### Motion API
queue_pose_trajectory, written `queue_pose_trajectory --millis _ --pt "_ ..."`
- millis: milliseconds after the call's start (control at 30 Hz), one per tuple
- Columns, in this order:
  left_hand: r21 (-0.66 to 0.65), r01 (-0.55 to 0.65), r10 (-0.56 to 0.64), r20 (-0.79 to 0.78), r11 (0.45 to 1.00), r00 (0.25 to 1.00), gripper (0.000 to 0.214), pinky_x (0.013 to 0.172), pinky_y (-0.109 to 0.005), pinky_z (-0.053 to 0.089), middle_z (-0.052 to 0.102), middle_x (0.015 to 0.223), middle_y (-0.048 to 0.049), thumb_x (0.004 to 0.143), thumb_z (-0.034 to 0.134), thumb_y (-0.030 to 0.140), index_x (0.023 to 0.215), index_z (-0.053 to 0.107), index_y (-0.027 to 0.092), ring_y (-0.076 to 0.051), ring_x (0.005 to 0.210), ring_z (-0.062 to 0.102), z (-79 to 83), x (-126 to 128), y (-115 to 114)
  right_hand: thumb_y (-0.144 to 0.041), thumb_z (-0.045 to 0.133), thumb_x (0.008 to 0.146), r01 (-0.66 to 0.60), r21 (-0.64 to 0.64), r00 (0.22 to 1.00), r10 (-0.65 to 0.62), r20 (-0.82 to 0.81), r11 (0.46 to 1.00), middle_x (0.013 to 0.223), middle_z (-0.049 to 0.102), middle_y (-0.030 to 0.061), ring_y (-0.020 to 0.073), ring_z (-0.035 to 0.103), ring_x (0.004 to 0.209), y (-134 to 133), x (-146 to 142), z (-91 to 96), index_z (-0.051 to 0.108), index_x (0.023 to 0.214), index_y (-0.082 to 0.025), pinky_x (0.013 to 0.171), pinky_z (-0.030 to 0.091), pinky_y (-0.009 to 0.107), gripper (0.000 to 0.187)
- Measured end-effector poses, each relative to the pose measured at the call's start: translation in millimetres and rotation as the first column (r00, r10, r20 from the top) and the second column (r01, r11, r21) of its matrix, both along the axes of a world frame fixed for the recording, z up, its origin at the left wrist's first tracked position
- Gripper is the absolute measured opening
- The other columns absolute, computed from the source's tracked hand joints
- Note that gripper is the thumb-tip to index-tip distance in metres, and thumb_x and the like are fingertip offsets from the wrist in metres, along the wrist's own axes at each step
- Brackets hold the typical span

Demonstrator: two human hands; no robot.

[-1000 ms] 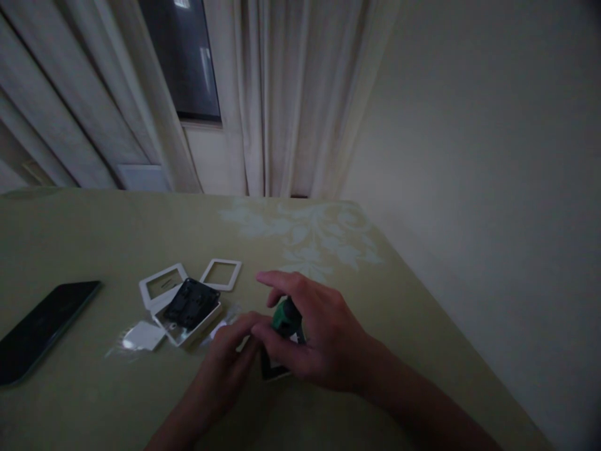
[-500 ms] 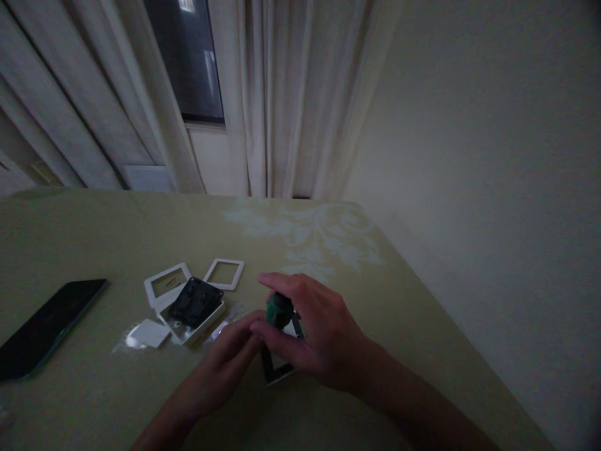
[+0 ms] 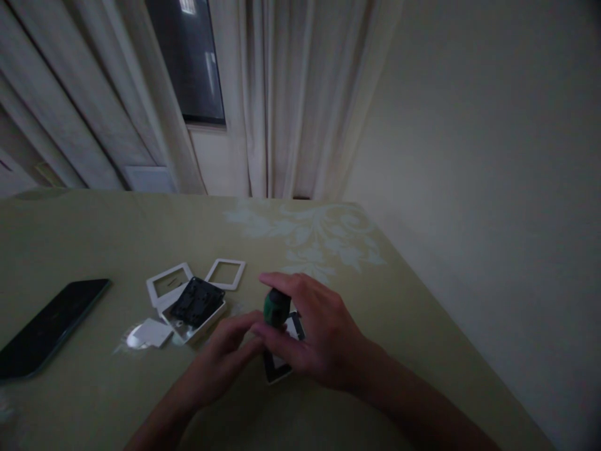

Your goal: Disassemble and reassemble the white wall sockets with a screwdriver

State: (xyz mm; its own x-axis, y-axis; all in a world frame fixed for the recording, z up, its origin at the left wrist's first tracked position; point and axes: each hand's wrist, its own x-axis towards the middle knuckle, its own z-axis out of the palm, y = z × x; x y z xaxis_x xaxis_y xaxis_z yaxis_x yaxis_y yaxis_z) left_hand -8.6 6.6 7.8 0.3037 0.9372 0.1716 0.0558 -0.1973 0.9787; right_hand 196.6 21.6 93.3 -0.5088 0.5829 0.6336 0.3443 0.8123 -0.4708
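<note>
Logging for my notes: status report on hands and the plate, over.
Right hand gripping green screwdriver, upright over black-edged plate. Left hand resting on that plate. White frames and phone lie off to the left, apart.

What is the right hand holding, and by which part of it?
The right hand holds a green tool, seemingly a screwdriver, by its handle; the tip is hidden.

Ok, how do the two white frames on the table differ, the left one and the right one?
The left frame looks larger with a broader border; the right frame is smaller and thinner. The black module overlaps the left frame's near edge, while the right frame lies free. Both are white and flat on the tablecloth, apart from the right hand gripping the screwdriver.
</note>
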Motion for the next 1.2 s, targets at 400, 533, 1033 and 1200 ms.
queue_pose_trajectory --millis 400,533,1033,1200 --pt "0.127 -0.026 0.067 -0.332 0.992 0.941 0.064 0.104 -0.049 0.057 0.072 0.135 -0.0079 0.079 0.093 0.045 0.135 0.066 0.030 -0.035 0.123 0.067 -2.7 10 -9 -0.030 0.076 0.100 0.056 -0.037 0.992 -0.060 -0.109 0.998 0.109 0.076 0.0041 0.0181 0.072 0.088 -5 6 3.0 0.056 0.147 -0.026 0.083 0.062 0.032 0.051" --pt "0.237 0.044 0.102 -0.571 0.970 0.815 0.082 0.109 -0.057 0.054 0.067 0.140 -0.0117 0.068 0.099 0.041 0.141 0.066 0.027 -0.040 0.129 0.061 -14.1 15 -12 -0.031 0.083 0.095 0.176 -0.131 0.951 -0.203 -0.234 0.976 0.097 0.072 -0.0006 0.0140 0.065 0.072 -6 25 14.2 0.059 0.143 -0.028 0.068 0.058 0.027 0.053" --pt "0.214 0.100 0.068 -0.659 0.972 0.749 0.077 0.110 -0.056 0.056 0.065 0.146 -0.0160 0.074 0.081 0.023 0.148 0.060 0.023 -0.039 0.131 0.065 -20.6 21 -16 -0.053 0.100 0.070 0.019 -0.787 0.606 -0.633 -0.481 0.616 0.093 0.077 0.0046 0.0199 0.076 0.075 -7 74 -91.3 0.055 0.078 -0.021 0.074 0.061 0.034 0.056" --pt "0.208 0.063 0.063 -0.551 0.976 0.832 0.088 0.113 -0.057 0.052 0.065 0.140 -0.0134 0.063 0.084 0.017 0.147 0.060 0.028 -0.039 0.129 0.063 -36.0 21 -14 -0.055 0.101 0.067 -0.135 -0.849 0.615 -0.628 -0.476 0.511 0.094 0.077 0.0029 0.0201 0.077 0.079 -8 62 -101.9 0.055 0.079 -0.022 0.081 0.063 0.035 0.058"
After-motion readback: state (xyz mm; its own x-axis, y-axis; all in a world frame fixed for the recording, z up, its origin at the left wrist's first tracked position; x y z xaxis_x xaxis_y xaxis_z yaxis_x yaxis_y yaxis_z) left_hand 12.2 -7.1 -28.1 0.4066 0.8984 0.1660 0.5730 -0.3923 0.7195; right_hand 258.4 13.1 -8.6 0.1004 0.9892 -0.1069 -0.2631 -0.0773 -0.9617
